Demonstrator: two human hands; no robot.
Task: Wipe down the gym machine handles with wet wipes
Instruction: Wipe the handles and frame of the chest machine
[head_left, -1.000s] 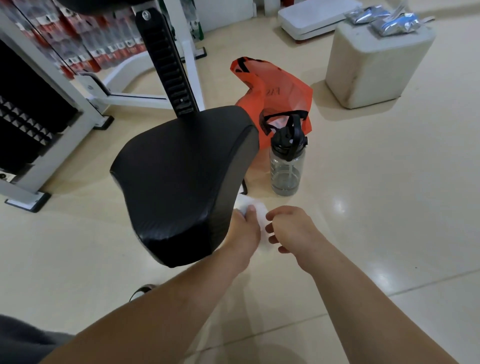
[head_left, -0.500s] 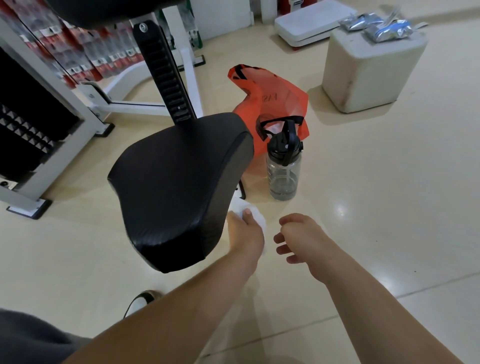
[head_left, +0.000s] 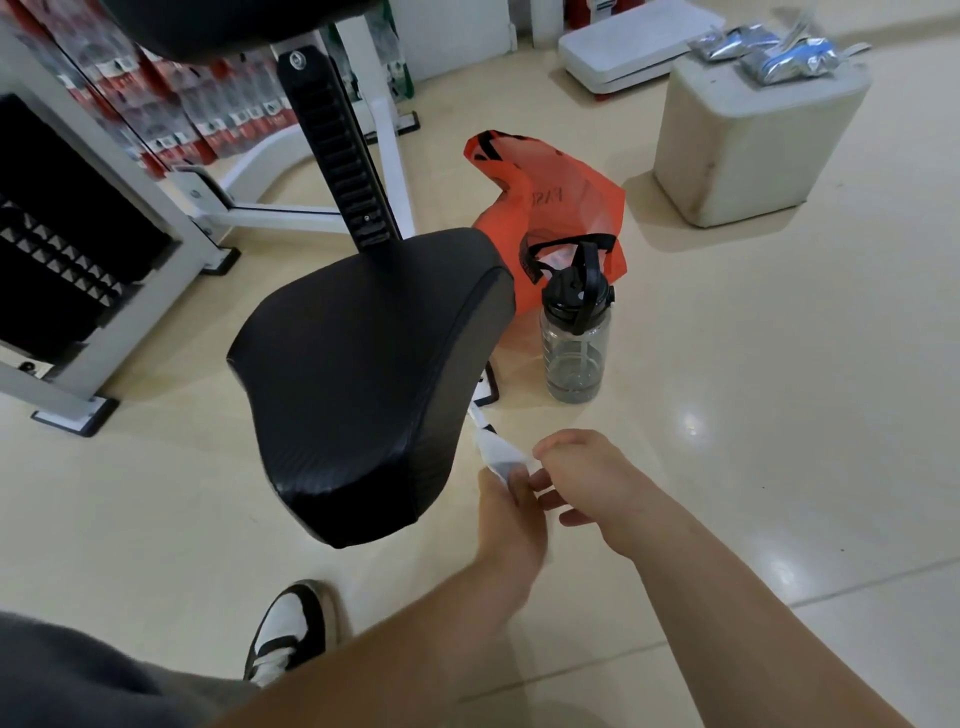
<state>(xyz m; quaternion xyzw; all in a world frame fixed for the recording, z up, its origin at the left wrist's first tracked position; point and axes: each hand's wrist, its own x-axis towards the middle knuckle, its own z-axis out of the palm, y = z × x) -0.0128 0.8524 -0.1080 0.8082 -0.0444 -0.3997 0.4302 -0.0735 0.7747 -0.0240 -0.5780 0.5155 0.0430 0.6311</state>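
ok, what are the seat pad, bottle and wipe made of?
Seat pad: black vinyl or faux leather by the look, matte, fine grain, seam along the edge. Bottle: clear, smoke-tinted hard plastic, glossy; black plastic lid. Wipe, held in the left hand: probably thin white nonwoven, crumpled and limp; wetness not visible.

Glossy cream floor tiles (head_left: 779, 364) are catching bright spots of overhead light. A white steel-framed gym machine (head_left: 387, 135) is standing at the left. A scuffed off-white cube-shaped block (head_left: 753, 156) is sitting at the upper right, with a flat white platform (head_left: 623, 47) lying beyond it.
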